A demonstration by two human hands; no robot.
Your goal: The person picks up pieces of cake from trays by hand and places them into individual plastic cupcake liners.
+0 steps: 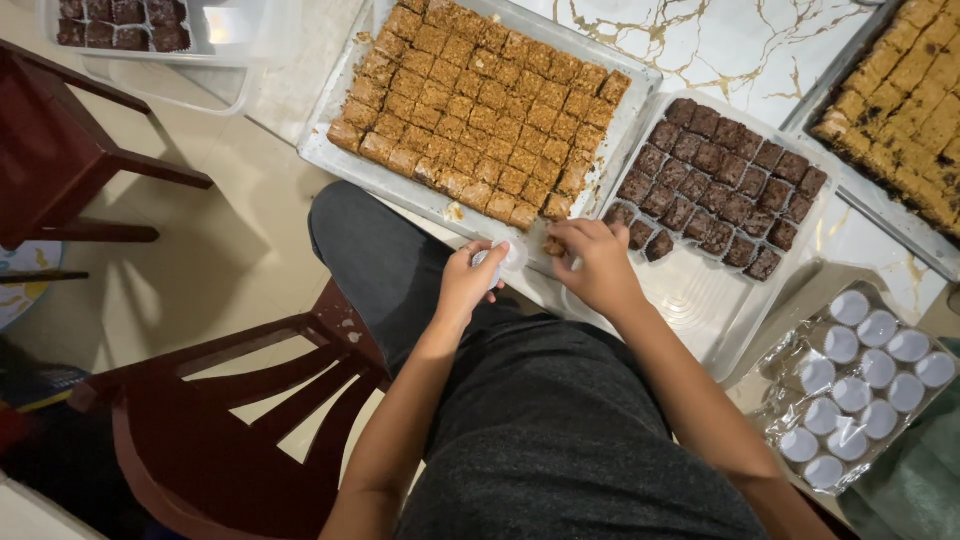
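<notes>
Progress looks partial, judging from how the sweets lie: your clear plastic tray (700, 300), right of centre, holds several rows of dark brown squares (715, 185) in paper cups across its upper part, while its lower part, nearest you, is bare. The big metal tray (330, 155) at top centre is nearly full of cut golden-brown squares (480, 105), with only a few missing along its lower right edge, so by the look of it most of the batch has yet to be handled. A second tray of golden squares (905, 105) sits at the upper right, uncut edges hard to judge. A wrapped pack of white paper cups (865, 385) lies at the lower right, seemingly little used. Another clear container (215, 45) with a few dark pieces rests at the upper left.

Your left hand (468, 282) is curled, fingers closed loosely round a small white paper cup (500, 256), held just below the metal tray's lower edge. Your right hand (598, 262) is pinched, fingertips drawn together on one golden square (553, 245) at that same edge, just beside the cup. The two hands are near each other but not touching. You sit on a dark red wooden chair (250, 400) at a white marble-patterned table (720, 40).
</notes>
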